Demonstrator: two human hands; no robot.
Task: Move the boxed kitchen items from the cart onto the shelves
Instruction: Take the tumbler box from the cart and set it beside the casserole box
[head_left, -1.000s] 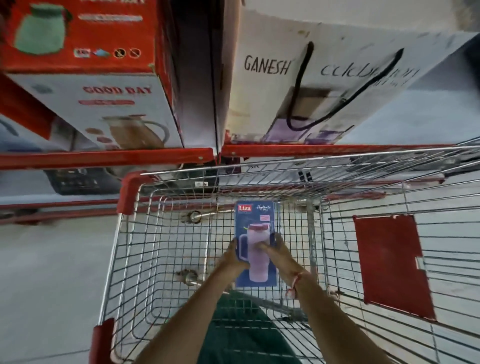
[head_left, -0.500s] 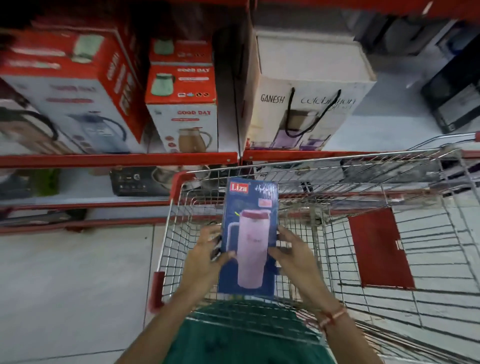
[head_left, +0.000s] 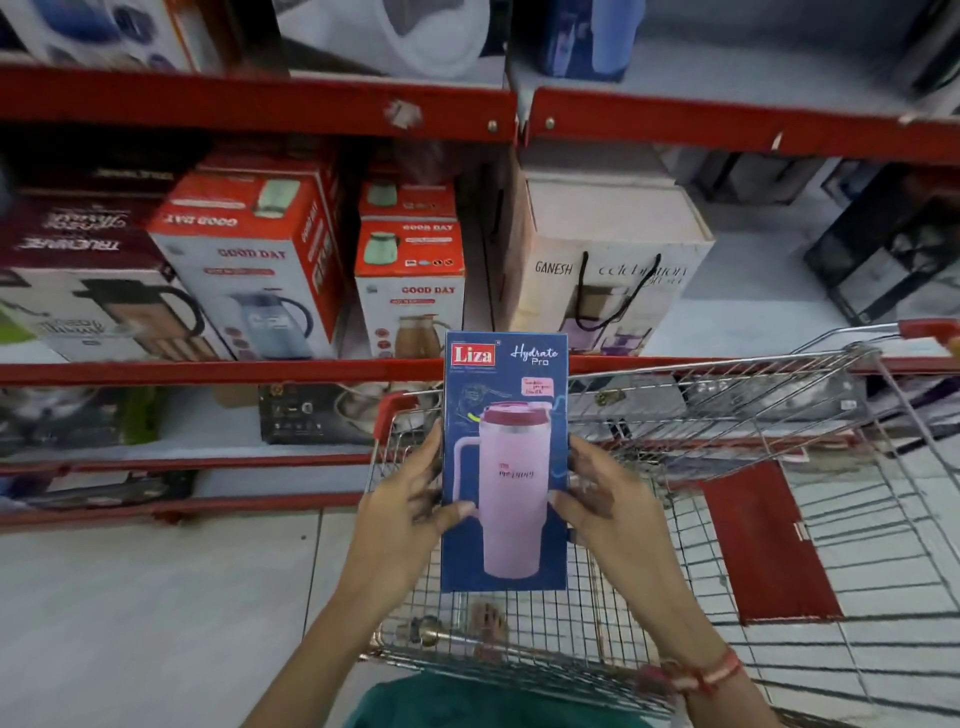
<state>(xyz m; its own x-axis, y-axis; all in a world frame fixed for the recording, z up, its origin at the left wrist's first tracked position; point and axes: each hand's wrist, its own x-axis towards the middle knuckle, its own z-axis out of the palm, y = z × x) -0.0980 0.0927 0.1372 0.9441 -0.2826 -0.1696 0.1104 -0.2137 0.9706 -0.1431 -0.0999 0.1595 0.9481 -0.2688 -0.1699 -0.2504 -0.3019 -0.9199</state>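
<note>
The blue tumbler box stands upright above the wire cart, level with the red shelf edge facing the cart's front rim. The left hand and right hand clasp its long sides, thumbs on its front.

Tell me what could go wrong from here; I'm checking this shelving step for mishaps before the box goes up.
1. The blue Liza tumbler box is pinched only along its side edges by the left hand and right hand; it could slip into the wire cart.
2. The shelf ahead is crowded with Good Day boxes and the Ganesh box, so squeezing it in might knock a neighbour.
</note>
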